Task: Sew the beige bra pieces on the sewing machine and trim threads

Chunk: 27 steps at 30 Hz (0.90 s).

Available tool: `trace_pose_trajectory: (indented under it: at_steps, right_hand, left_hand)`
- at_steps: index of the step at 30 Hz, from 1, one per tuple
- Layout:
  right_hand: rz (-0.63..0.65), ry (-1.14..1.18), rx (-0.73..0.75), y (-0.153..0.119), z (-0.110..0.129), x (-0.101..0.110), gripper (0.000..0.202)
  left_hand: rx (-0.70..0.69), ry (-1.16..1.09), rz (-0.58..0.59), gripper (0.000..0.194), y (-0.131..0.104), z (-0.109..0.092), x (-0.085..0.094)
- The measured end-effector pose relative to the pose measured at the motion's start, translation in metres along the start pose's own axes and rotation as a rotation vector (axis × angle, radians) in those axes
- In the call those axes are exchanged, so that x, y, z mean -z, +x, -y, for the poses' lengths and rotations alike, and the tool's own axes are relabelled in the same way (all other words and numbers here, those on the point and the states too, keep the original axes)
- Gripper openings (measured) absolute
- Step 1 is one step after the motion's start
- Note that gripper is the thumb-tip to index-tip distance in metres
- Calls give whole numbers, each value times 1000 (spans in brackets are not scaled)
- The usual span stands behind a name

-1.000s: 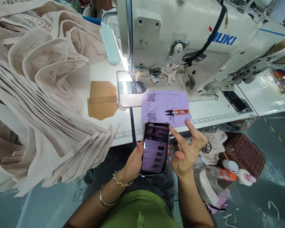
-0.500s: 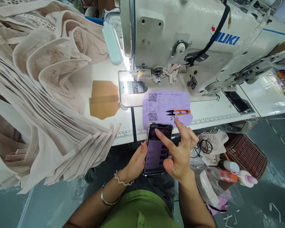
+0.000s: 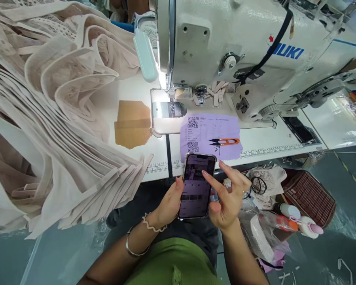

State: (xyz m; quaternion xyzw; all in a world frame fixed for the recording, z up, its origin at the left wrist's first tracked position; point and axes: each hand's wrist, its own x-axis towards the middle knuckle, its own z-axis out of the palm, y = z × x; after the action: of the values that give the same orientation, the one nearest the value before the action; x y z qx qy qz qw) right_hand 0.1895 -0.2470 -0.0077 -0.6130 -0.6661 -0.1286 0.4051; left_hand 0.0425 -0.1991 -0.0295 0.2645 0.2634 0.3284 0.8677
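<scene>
A smartphone (image 3: 195, 198) with a lit screen is held upright over my lap, its top end just at the table's front edge. My left hand (image 3: 172, 198) grips its left side, thumb along the edge and the other fingers hidden beneath. Over the phone's right side is my right hand (image 3: 230, 194), fingers apart, the index fingertip at the upper part of the screen; whether it touches I cannot tell. Just beyond the phone lies a purple printed sheet (image 3: 204, 132), with orange-handled thread snips (image 3: 225, 141) on top.
A sewing machine (image 3: 207, 51) stands over the table's middle. Layered beige fabric pieces (image 3: 77, 158) are heaped at the left, beside a piece of brown tape (image 3: 133, 124). Another dark phone (image 3: 298, 128) lies at the right. Below are a brown wicker basket (image 3: 310, 194) and bottles (image 3: 310, 227).
The phone's screen has switched from a list to a page with a picture on top. My right index finger has shifted slightly right and down. The view has moved a little.
</scene>
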Motion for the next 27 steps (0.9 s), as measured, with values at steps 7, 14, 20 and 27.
trace_pose_trajectory:
  at_steps: [7, 14, 20, 27]
  right_hand:
    - [92, 95, 41, -22, 2, 1, 64]
    - [154, -9, -32, -7, 7, 0, 79]
    - [166, -62, -29, 12, 12, -3, 84]
    - [160, -67, -13, 15, 13, -4, 83]
  left_hand:
    - [92, -71, -60, 82, 1, -10, -1]
    - [-1, 3, -57, 78, 1, -6, -1]
    - [-99, 129, 6, 66, 0, 5, 3]
    - [-85, 121, 4, 66, 1, 6, 5]
